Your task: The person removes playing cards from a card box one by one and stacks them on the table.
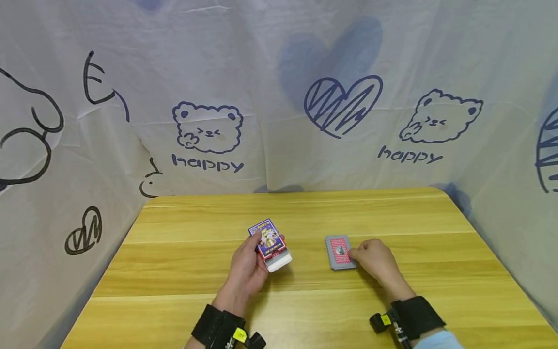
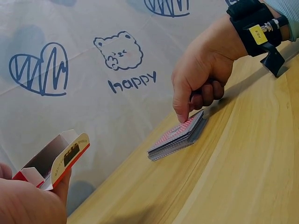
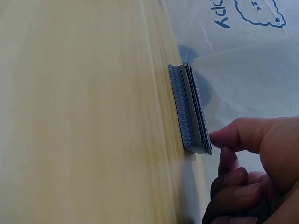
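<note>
My left hand (image 1: pixel 249 265) grips a purple and red card box (image 1: pixel 269 241) a little above the wooden table (image 1: pixel 305 213). The box's white flap end hangs open toward me. In the left wrist view the box (image 2: pixel 60 156) shows its open mouth above my left hand (image 2: pixel 28 203). A deck of cards (image 1: pixel 339 252) with red backs lies on the table to the right. My right hand (image 1: pixel 375 261) meets its near right edge, one fingertip on top and the other fingers curled at its end. The right wrist view shows the deck (image 3: pixel 189 109) edge-on, beside my right hand (image 3: pixel 252 158).
A white cloth (image 1: pixel 279 97) printed with bears, hearts and "happy" hangs close behind and along both sides of the table. Black wrist straps (image 1: pixel 414 317) sit on both forearms.
</note>
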Motion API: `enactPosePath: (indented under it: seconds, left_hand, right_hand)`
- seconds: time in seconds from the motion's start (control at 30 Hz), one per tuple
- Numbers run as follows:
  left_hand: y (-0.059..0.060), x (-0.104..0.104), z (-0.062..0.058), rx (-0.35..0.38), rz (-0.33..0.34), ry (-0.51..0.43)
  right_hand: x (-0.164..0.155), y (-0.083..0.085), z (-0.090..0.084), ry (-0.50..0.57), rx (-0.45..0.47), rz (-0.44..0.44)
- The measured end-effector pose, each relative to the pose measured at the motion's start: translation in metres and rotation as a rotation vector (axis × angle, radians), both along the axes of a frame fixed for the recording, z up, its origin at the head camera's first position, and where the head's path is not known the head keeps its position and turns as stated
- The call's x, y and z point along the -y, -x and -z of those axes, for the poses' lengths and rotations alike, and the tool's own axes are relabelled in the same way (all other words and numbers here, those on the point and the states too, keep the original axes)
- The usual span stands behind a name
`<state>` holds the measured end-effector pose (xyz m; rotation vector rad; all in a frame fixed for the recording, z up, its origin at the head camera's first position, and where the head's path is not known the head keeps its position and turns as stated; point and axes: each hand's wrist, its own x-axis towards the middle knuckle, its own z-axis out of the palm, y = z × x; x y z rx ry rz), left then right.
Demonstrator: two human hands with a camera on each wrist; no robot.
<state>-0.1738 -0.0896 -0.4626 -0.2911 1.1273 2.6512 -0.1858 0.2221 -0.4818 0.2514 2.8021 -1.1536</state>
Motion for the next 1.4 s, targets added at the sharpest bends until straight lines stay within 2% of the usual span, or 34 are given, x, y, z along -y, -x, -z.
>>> enactPosePath:
  seconds: [0.27,0.5,0.73,0.93,1.2,1.27,1.4]
  left_hand:
    - [0.0,-0.002,0.0,0.005,0.002,0.016]
    - [-0.001,-0.005,0.001,0.008,0.01,0.006]
    - [-0.003,-0.009,0.003,0.0,0.04,0.001]
    - [-0.005,-0.013,0.005,0.011,0.053,0.006]
    - [-0.007,-0.015,0.005,0.006,0.074,0.009]
    - [-0.008,-0.016,0.005,0.002,0.076,0.012]
    - [-0.008,-0.017,0.006,-0.01,0.071,0.011]
  right_hand:
    - [0.004,0.0,-0.003,0.025,-0.06,-0.005]
    - [0.025,-0.009,-0.018,0.166,-0.122,-0.035]
    - [0.054,-0.023,-0.027,0.306,-0.12,-0.106]
    - [0.076,-0.033,-0.028,0.38,-0.122,-0.169]
    - [0.087,-0.043,-0.032,0.579,-0.081,-0.24]
    - [0.089,-0.044,-0.032,0.596,-0.058,-0.259]
    - [0.092,-0.045,-0.03,0.555,-0.03,-0.263]
